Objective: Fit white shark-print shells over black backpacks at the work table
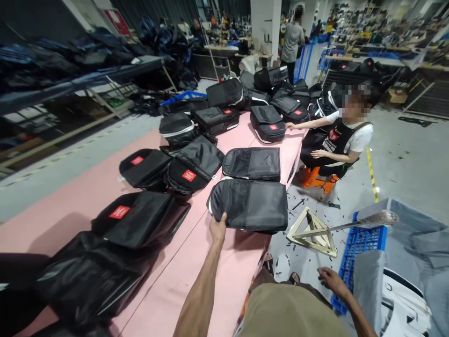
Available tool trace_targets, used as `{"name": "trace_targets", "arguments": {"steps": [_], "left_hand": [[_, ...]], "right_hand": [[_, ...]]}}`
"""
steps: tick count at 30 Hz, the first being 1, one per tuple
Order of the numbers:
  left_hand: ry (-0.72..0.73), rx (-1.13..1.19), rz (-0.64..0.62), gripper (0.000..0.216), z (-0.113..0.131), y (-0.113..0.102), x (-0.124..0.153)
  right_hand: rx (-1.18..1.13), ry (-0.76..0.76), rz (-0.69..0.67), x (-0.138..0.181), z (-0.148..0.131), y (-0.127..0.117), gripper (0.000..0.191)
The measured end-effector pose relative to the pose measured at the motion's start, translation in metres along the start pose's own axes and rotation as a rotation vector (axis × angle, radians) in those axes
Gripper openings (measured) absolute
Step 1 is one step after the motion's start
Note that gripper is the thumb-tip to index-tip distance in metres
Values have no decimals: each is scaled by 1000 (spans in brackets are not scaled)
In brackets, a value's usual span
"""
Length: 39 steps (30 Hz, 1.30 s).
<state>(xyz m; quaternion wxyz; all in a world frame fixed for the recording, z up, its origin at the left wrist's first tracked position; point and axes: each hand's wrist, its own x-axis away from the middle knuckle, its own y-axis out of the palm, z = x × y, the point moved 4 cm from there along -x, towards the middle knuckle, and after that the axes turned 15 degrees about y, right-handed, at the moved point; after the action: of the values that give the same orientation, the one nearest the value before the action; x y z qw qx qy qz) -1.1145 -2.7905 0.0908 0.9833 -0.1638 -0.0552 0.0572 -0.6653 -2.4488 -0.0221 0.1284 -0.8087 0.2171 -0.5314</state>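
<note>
Head view: my left hand (218, 226) grips a black bag (249, 205) on the pink table (224, 281).
My right hand (331, 280) hangs free, fingers loosely apart, near a blue crate (361, 243).

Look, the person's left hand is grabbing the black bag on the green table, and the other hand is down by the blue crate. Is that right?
Not quite: the table is pink, not green, as the head view shows. The rest holds: the left hand grips the edge of the black bag, and the right hand hangs free beside the blue crate.
</note>
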Motion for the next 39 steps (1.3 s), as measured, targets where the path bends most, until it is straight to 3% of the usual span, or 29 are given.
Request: {"name": "trace_targets", "arguments": {"steps": [3, 7, 9, 11, 13, 15, 17, 20, 22, 25, 27, 29, 33, 35, 37, 39], "left_hand": [[251, -30, -138, 37, 58, 2, -5], [787, -259, -527, 51, 126, -2, 25], [869, -401, -704, 61, 130, -13, 41], [862, -428, -777, 62, 116, -28, 49], [866, -357, -702, 57, 97, -44, 48], [901, -333, -541, 53, 81, -60, 46], [979, -401, -377, 54, 74, -71, 49], [1154, -547, -206, 53, 86, -74, 67], [1241, -666, -211, 55, 96, -65, 82], [1306, -752, -334, 68, 91, -42, 100], [1339, -744, -385, 73, 68, -29, 111], [1374, -776, -424, 76, 30, -19, 126], [1536, -934, -510, 69, -58, -15, 156], [1545, -1039, -527, 68, -89, -17, 156], [1521, -1111, -540, 66, -101, -17, 145], [1502, -1138, -578, 63, -95, -12, 134]], "right_hand": [[-93, -100, -5, -20, -69, -28, 55], [-237, -327, 88, -6, -185, -76, 61], [-309, -444, 132, 18, -244, -89, 64], [-299, -658, 271, 50, -299, -92, 66], [-164, -916, 394, 83, -345, -79, 72], [-7, -1134, 446, 109, -379, -54, 86], [123, -1248, 474, 126, -400, -27, 96], [217, -1226, 551, 141, -418, 3, 95], [259, -1190, 599, 151, -426, 16, 98], [433, -1275, 598, 167, -438, 37, 112], [590, -1350, 596, 167, -447, 49, 113], [705, -1361, 640, 153, -458, 54, 101], [822, -1370, 725, 116, -484, 46, 92], [859, -1401, 734, 111, -497, 39, 89], [876, -1405, 747, 116, -507, 35, 87], [871, -1401, 760, 127, -510, 35, 81]]}}
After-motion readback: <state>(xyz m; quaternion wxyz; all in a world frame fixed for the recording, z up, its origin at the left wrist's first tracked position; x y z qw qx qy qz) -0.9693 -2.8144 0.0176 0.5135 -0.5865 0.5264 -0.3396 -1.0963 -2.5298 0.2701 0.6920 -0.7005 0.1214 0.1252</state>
